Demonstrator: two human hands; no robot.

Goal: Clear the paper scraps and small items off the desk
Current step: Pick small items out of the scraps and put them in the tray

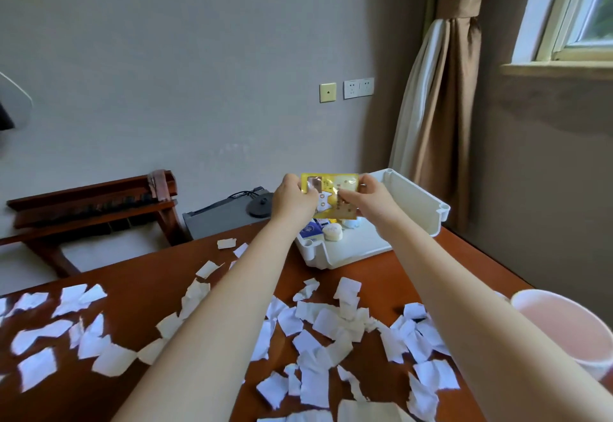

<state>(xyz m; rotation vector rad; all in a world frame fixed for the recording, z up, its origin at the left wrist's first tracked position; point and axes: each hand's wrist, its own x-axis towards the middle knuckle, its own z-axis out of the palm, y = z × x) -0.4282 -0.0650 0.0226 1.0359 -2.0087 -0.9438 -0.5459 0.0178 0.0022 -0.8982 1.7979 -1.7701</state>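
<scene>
Both hands, left (293, 196) and right (363, 196), pinch a yellow packet (335, 197) above the far white tray (414, 202), likely to drop it in. Paper scraps (318, 332) cover the near desk (156, 275).

tray (414, 202): white moulded plastic, smooth, satin.
table (139, 292) under tray: red-brown wood, smooth varnish, low gloss.
paper scraps (326, 320) in front of tray: thin white paper, matt, ragged torn edges.
packet (335, 201) above tray: yellow film, glossy. Foil or plastic, can't tell, it's blurred.
bin (570, 328) right of tray: pale pink plastic, smooth, matt.
curtain (441, 123) behind tray: brown woven cloth, slight sheen, white cloth lining.
rack (93, 199) left of tray: dark varnished wood.
</scene>
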